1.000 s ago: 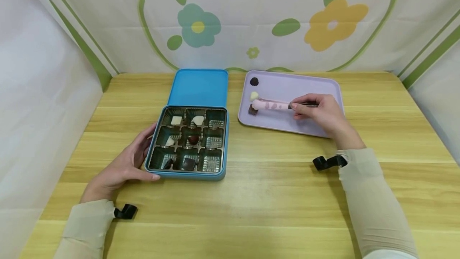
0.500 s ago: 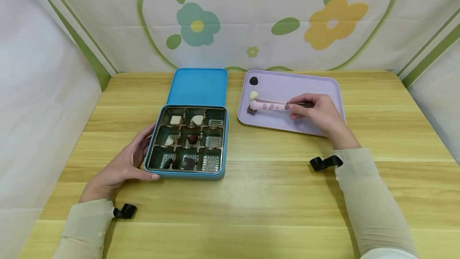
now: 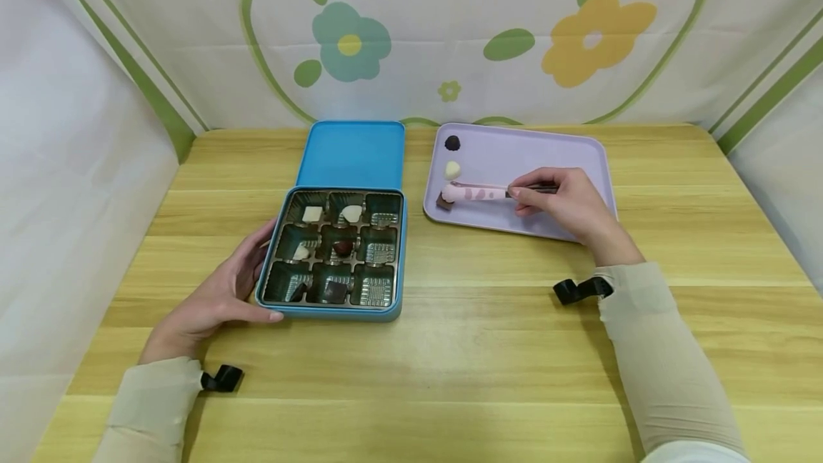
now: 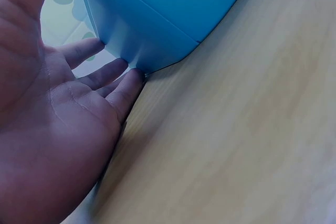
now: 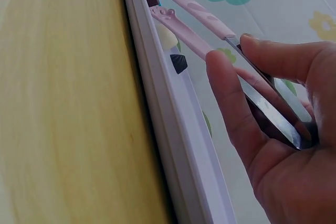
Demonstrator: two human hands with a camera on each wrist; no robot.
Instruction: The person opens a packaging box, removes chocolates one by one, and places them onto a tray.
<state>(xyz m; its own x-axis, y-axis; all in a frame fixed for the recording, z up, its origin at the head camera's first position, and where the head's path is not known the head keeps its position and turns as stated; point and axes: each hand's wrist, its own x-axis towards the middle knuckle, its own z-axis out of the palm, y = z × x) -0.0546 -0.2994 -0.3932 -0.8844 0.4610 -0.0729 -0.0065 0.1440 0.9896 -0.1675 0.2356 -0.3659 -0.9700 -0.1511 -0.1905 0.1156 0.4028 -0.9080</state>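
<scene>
Picking-up step, by the look of it: right hand (image 3: 566, 202) pinching tongs (image 3: 472, 193), pink tips closed around a square dark chocolate (image 3: 444, 201) at the near-left corner of the purple tray (image 3: 553, 152). Next, probably a steady squeeze, a clean lift over the tray rim, then a carry toward an empty cell of the blue box (image 3: 331, 252). Right forearm stretched forward-left, wrist low over the tray. Left hand (image 3: 221, 291) flat on the surface, fingers straight against the box's left wall, holding nothing.
</scene>
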